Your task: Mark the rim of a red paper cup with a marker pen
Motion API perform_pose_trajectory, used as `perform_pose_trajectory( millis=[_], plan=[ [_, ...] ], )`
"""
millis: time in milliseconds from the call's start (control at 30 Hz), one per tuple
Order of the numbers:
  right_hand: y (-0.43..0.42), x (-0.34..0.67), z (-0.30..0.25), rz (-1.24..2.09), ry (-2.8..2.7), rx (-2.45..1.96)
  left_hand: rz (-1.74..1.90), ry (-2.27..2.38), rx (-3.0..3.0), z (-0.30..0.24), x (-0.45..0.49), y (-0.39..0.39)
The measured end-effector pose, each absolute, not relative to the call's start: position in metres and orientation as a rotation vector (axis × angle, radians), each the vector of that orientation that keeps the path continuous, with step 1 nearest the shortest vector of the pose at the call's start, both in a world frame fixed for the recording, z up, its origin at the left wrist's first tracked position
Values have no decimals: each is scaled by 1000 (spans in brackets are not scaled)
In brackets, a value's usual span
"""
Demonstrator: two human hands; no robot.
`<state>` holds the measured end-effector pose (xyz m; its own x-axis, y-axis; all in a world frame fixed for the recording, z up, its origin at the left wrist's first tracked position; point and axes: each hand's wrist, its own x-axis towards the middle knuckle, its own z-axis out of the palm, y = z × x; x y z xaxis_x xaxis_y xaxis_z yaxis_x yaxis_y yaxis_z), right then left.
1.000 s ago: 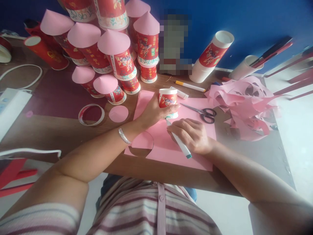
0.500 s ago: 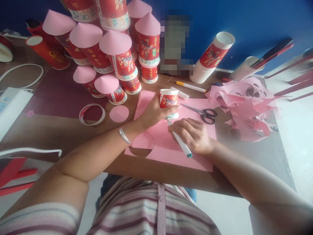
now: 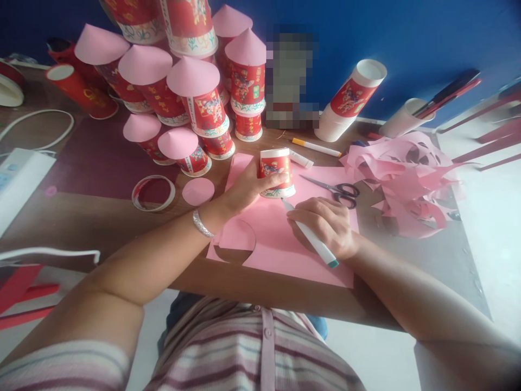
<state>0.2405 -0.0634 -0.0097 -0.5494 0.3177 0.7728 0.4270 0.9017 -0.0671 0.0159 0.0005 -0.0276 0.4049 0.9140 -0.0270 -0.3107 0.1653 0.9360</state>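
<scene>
My left hand (image 3: 248,187) is wrapped round a red paper cup (image 3: 274,160) with white bands, its thumb across the front. Green marks run along the cup's lower white band. In my right hand (image 3: 325,225) is a white marker (image 3: 315,244) with a green end, its tip pointing at the cup's bottom edge; whether it touches cannot be made out. Under both hands lies pink paper (image 3: 277,233) with a round cut-out at its lower left. Black-handled scissors (image 3: 345,193) rest on the paper, right of the cup.
Red cups with pink cone tops (image 3: 193,79) stand stacked at the back left. A tape roll (image 3: 153,194) and a pink disc (image 3: 198,191) lie left. Pink scraps (image 3: 407,174), a pen cup (image 3: 407,117), a leaning cup stack (image 3: 345,100) and a yellow-capped marker (image 3: 316,147) sit right and behind.
My left hand has shifted slightly left with the cup, which is now tilted a little. My right hand has moved slightly right with the marker, its green end lower and further right.
</scene>
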Motion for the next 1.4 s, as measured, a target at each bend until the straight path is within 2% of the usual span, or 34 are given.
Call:
perform_pose_trajectory(
  millis=[1400],
  plan=[
    [-60,240,-12,-53,-2186,-551,938,678,1097,-25,12,1]
  ],
)
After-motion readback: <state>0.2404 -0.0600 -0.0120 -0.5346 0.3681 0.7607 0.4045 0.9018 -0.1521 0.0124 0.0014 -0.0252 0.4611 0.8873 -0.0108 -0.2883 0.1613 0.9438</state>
